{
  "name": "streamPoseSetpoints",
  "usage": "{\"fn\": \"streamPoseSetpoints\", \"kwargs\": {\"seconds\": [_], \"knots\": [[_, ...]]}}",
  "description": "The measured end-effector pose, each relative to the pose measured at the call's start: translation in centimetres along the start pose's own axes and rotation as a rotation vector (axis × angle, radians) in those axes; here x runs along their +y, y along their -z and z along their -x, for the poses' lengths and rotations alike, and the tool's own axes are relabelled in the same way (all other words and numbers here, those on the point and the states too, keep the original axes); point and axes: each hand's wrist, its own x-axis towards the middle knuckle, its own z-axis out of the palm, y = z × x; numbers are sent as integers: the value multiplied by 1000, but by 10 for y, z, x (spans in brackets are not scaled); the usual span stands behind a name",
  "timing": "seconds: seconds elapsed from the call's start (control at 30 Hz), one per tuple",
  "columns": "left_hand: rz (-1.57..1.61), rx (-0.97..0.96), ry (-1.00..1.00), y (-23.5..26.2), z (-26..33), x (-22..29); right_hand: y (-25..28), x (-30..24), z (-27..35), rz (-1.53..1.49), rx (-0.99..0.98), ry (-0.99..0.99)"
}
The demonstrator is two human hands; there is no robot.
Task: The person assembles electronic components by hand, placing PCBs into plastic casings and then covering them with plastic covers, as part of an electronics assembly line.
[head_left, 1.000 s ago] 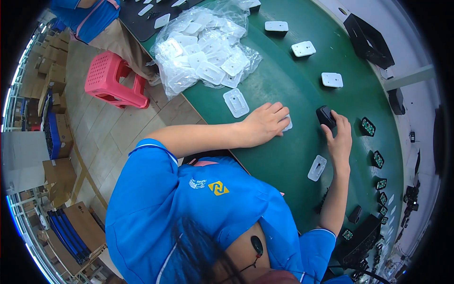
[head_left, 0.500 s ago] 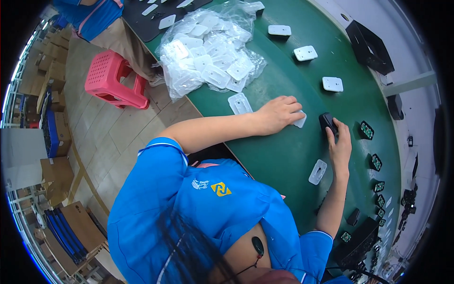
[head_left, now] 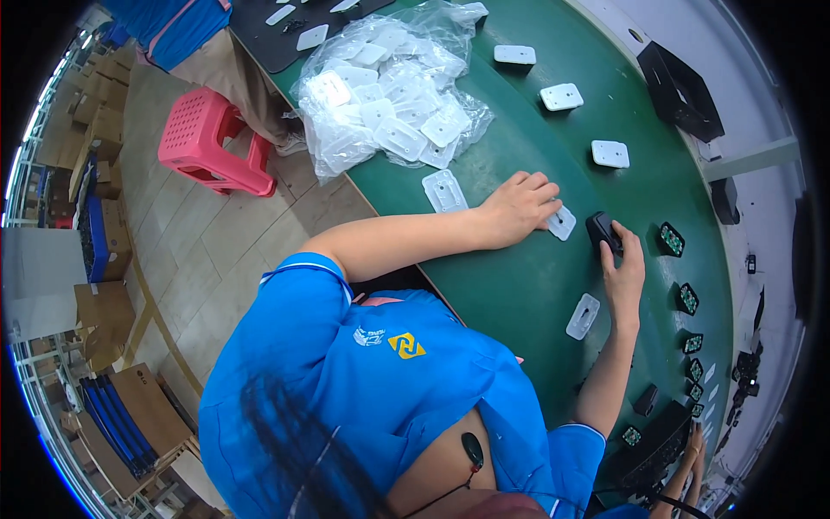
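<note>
left hand (head_left: 517,208): lying flat on a white plastic plate (head_left: 562,222), pressing it, not gripping
right hand (head_left: 624,275): just right of that plate, wrapped round a small black part (head_left: 601,230)

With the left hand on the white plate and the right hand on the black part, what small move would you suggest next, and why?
Probably bring the two together. The left hand rests on a white plate lying flat on the green table, and the right hand grips a small black part just beside it, a short gap apart.
</note>
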Motion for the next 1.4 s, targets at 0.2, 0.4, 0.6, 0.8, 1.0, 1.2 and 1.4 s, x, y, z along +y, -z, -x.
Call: {"fn": "streamPoseSetpoints", "kwargs": {"seconds": [0.2, 0.4, 0.6, 0.8, 1.0, 1.2, 1.4], "knots": [[189, -46, 14, 8, 0, -11, -10, 1, 2, -131, 106, 18], [466, 58, 163, 32, 12, -29, -7, -34, 5, -257, 89, 8], [751, -10, 396, 47, 14, -28, -11, -60, 6, -258, 21, 111], [686, -35, 320, 43, 10, -21, -17, -60, -1, -216, -2, 164], [629, -30, 237, 33, 5, -21, -21, -59, -7, -164, -39, 231], [683, -75, 196, 29, 1, -25, -12, -62, -16, -68, -118, 263], [397, -153, -37, 26, 2, -34, -20, -61, -15, -2, -120, 277]]}}
